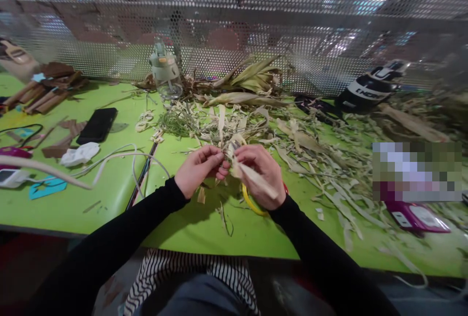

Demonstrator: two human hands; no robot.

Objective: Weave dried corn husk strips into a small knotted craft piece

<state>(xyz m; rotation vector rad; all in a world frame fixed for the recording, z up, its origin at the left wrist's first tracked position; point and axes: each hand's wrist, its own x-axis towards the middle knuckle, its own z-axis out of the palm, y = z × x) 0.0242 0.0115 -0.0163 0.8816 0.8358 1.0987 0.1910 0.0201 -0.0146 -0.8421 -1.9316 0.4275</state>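
Both hands meet over the near middle of the green table. My left hand (201,167) is closed in a pinch at its fingertips; the small bit between them is too fine to make out. My right hand (262,172) is closed on a pale dried corn husk strip (256,179), whose tail runs down across the fingers. Under the right hand shows part of a yellow ring-shaped thing (252,204), mostly covered by the hand. Just beyond the fingers lies a heap of shredded husk (234,123), with green thin strands (179,121) at its left.
A clear bottle (166,74) and whole husks (252,79) stand before the perforated metal screen (219,43). At right are a black bottle (369,89) and a magenta device (417,217). Leftward lie a phone (97,126), white cables (109,155) and brown cardboard pieces (54,87).
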